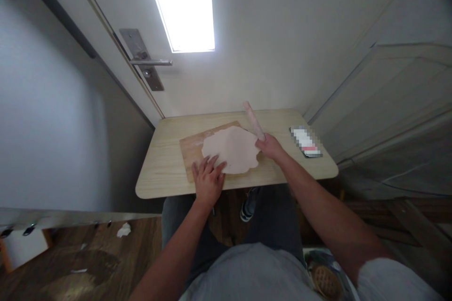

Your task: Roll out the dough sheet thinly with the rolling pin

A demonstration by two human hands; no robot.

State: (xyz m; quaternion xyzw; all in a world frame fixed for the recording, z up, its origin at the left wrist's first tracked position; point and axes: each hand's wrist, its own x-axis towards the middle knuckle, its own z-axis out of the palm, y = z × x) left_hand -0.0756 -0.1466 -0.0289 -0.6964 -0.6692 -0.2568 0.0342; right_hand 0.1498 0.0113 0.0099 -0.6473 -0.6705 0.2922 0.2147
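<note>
A thin, flat sheet of rolled-out dough (231,148) with a wavy edge lies over a wooden board (190,150), and its right side reaches past the board. My left hand (208,176) rests with fingers spread at the near left edge of the dough, fingertips touching it and the board. In my right hand (271,146) is a pale, floury rolling pin (254,120), gripped at its near end and tilted up and away to the left. That hand is beside the right edge of the dough; whether it touches the dough I cannot tell.
The board lies on a small light-wood table (158,164) with rounded corners. A phone (305,142) with a blurred-out screen lies at the table's right. Behind the table stands a door with a metal handle (151,62). My legs are beneath the near edge.
</note>
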